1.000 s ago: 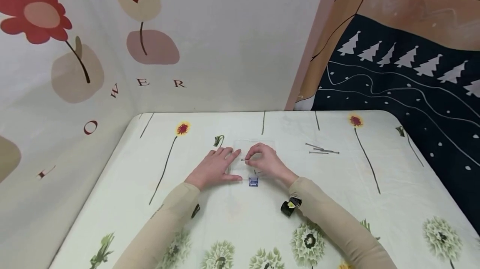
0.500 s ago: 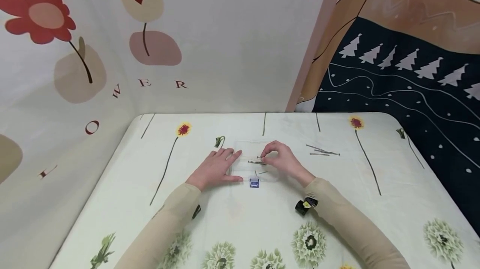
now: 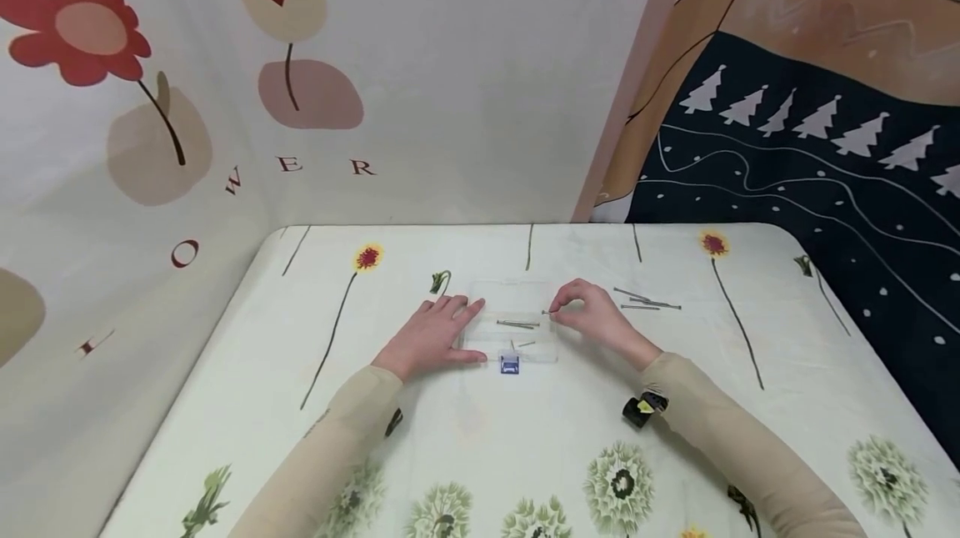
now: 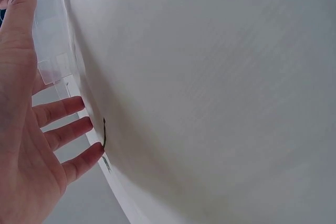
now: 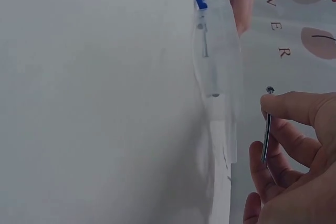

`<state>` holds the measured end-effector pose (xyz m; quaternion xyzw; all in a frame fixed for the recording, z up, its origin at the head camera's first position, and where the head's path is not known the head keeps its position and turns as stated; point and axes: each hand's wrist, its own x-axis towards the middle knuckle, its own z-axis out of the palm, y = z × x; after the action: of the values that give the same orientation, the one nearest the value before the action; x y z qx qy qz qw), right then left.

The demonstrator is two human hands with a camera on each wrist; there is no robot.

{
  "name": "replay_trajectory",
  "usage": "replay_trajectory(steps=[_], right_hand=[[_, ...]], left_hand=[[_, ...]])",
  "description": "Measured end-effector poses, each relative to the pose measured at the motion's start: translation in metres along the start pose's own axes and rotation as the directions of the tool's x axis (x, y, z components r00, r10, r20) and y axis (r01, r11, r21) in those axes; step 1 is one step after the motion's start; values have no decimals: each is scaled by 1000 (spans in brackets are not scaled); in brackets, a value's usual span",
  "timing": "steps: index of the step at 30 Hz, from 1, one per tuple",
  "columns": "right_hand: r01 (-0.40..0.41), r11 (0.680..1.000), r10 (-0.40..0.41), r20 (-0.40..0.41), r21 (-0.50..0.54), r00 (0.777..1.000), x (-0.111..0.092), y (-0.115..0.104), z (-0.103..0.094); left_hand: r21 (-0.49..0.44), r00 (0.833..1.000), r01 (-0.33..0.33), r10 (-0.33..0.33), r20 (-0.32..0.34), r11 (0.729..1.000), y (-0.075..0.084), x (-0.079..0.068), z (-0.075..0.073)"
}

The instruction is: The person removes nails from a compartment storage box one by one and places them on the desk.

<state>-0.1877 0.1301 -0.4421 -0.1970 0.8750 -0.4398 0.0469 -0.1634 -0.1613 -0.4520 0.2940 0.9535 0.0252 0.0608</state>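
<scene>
Nail (image 5: 266,135) is pinched between the thumb and fingertips of the right hand (image 3: 597,319), just at the right edge of the clear box (image 3: 510,296). It is probably gripped near the head so that its angle can be controlled. Its long axis is held roughly left to right, with the head pointed toward the box. The left hand (image 3: 431,336) is spread, thumb and fingers apart, at the box's left side, apparently so that the box is kept from sliding. Inside the box, long nails (image 3: 517,324) are laid in much the same direction; a smaller nail (image 3: 527,344) is seen nearer the blue clip (image 3: 509,364) on its near edge. Loose nails (image 3: 656,304) are laid right of the box, presumably for easy reach.
</scene>
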Motion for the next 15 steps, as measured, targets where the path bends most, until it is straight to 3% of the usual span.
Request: replay_trajectory(steps=[4,15], right_hand=[[-8,1000,8,0,-6,1000,-4,7,-4],[-24,1000,24,-38,17,999,-14,18,-18]], left_hand=[[-12,1000,1,0,14,1000,0,0,0],[-1,999,-23,23,-27,1000,0,-1,-1]])
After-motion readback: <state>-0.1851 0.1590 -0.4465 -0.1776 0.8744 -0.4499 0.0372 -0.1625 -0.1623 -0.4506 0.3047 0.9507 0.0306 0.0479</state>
